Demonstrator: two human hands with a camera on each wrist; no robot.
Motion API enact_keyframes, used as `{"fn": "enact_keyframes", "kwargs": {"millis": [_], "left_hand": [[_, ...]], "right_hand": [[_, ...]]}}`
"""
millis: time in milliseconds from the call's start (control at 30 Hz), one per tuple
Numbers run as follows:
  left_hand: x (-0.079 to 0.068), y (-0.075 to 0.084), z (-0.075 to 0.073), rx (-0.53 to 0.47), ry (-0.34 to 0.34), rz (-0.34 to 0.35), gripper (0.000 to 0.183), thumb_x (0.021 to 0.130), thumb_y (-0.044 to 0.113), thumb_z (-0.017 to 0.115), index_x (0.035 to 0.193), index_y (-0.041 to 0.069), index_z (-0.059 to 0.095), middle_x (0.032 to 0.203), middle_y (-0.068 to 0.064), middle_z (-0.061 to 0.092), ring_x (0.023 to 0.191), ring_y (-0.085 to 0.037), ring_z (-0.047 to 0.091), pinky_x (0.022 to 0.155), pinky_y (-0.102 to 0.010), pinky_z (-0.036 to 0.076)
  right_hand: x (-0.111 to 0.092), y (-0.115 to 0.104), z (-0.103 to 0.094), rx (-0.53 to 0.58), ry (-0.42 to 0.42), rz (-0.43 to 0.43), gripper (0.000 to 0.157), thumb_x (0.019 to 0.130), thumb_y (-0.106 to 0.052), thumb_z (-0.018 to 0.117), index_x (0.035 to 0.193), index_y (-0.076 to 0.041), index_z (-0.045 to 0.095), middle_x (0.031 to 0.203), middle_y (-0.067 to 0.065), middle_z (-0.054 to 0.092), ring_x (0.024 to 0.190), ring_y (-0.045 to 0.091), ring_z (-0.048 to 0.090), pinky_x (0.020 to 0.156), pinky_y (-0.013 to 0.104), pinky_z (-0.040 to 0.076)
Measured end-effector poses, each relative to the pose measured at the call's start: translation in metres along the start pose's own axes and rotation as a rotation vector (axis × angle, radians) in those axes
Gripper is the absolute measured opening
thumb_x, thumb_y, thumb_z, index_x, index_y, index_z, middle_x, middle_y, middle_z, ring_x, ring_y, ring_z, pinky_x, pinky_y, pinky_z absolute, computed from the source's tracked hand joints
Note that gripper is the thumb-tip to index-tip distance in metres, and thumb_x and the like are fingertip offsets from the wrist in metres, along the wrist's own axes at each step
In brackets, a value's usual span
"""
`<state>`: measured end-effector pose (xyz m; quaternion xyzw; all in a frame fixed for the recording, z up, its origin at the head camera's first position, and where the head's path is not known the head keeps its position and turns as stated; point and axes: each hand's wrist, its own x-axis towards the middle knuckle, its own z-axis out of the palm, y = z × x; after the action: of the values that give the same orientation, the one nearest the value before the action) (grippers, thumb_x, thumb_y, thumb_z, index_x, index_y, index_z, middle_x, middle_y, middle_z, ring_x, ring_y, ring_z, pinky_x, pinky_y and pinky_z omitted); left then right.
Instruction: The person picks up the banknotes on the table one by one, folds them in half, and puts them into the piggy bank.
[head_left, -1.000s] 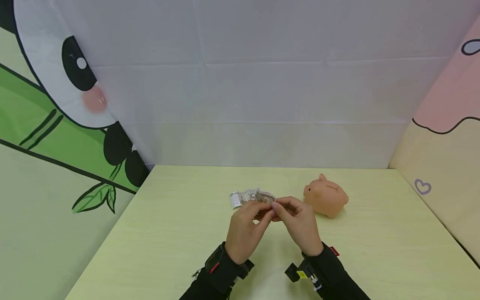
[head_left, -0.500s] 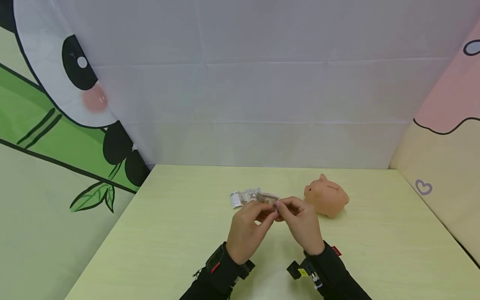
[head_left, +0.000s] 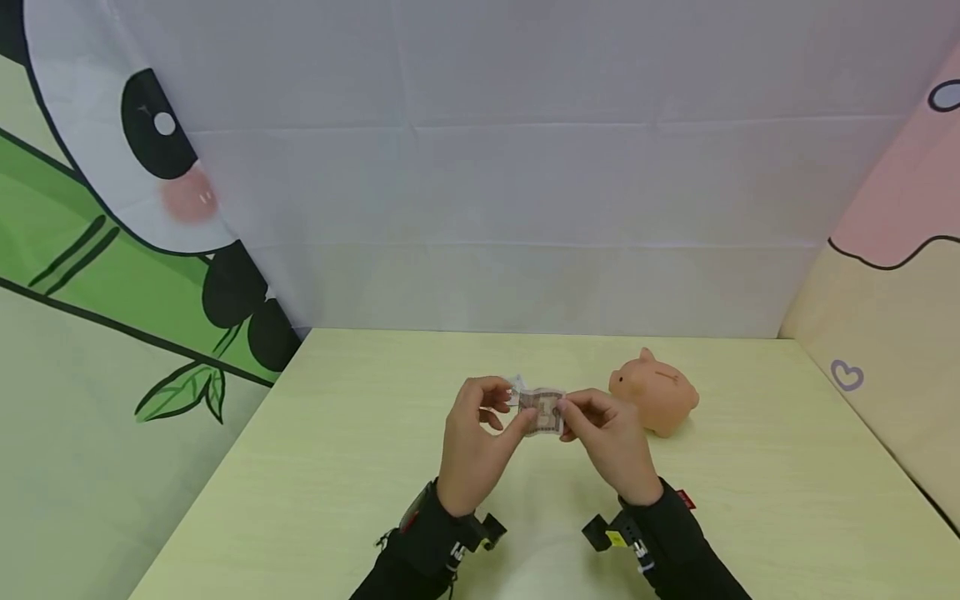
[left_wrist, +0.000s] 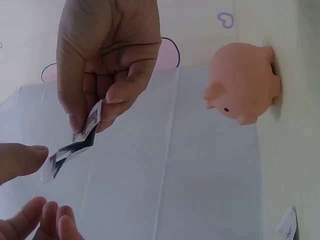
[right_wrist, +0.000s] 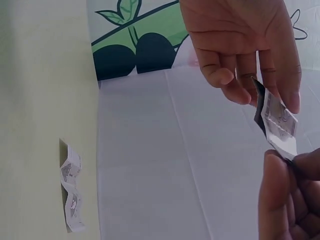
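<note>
I see a pale cloth (head_left: 487, 183) standing behind the bench (head_left: 300, 483), along its straight far edge. A green-printed panel (head_left: 67, 400) runs beside the left edge and a pink-and-beige panel (head_left: 877, 325) beside the right, so those bound my sideways room. Between them the bench surface spreads wide to both sides of the hands.

The left hand (head_left: 474, 454) is spread, its thumb at the near end of a small banknote (head_left: 543, 408) and its other fingers loosely bent; I cannot tell whether the thumb presses on it. The right hand (head_left: 611, 442) pinches the note's other end between thumb and fingers. The note is raised above the bench between both hands, bent along a crease.

Just beyond the right hand, a pink pig figure (head_left: 656, 396) stands on the bench, short of the far edge, a slot-like line on its back. A second, crumpled note (right_wrist: 72, 192) lies on the bench behind the left hand. Print shows on both notes, too small for me to read. The right sleeve (head_left: 686, 546) carries a red tag (head_left: 686, 499), its lettering illegible.
</note>
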<state>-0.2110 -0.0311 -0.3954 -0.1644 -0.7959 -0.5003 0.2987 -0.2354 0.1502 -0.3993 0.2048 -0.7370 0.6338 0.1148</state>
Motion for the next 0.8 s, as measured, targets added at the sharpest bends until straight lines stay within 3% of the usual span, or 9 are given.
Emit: {"fn": "enact_keyframes", "kwargs": {"millis": [167, 400, 533, 800], "left_hand": [[-0.001, -0.001, -0.006, -0.113, -0.097, -0.153, 0.039, 0.088, 0.019, 0.075, 0.123, 0.008, 0.062, 0.105, -0.009, 0.066, 0.091, -0.022, 0.065, 0.075, -0.025, 0.054], [-0.003, -0.002, -0.013, -0.295, -0.21, -0.309, 0.028, 0.09, 0.016, 0.072, 0.115, 0.004, 0.07, 0.102, -0.014, 0.071, 0.087, -0.016, 0.068, 0.075, -0.023, 0.057], [-0.004, -0.002, -0.016, -0.343, -0.234, -0.342, 0.024, 0.09, 0.014, 0.071, 0.111, 0.002, 0.071, 0.099, -0.016, 0.071, 0.082, -0.01, 0.069, 0.074, -0.023, 0.058], [-0.007, -0.001, -0.022, -0.375, -0.246, -0.368, 0.02, 0.091, 0.012, 0.07, 0.107, 0.0, 0.071, 0.098, -0.019, 0.072, 0.081, -0.011, 0.071, 0.072, -0.024, 0.059]], "right_hand": [[-0.003, -0.002, 0.002, -0.011, -0.012, -0.024, 0.011, 0.094, -0.003, 0.063, 0.096, 0.004, 0.071, 0.078, 0.014, 0.067, 0.062, 0.006, 0.062, 0.061, 0.025, 0.057], [-0.009, -0.005, 0.005, -0.002, -0.029, -0.045, 0.011, 0.094, -0.002, 0.062, 0.096, 0.006, 0.069, 0.08, 0.01, 0.067, 0.064, 0.006, 0.062, 0.062, 0.025, 0.057], [-0.011, -0.007, 0.007, 0.013, -0.04, -0.049, 0.011, 0.095, -0.002, 0.061, 0.097, 0.006, 0.069, 0.082, 0.006, 0.067, 0.064, 0.006, 0.062, 0.062, 0.025, 0.057], [-0.017, -0.009, 0.011, 0.04, -0.047, -0.048, 0.013, 0.095, -0.002, 0.06, 0.098, 0.008, 0.068, 0.084, -0.005, 0.067, 0.065, 0.006, 0.062, 0.062, 0.024, 0.057]]}}
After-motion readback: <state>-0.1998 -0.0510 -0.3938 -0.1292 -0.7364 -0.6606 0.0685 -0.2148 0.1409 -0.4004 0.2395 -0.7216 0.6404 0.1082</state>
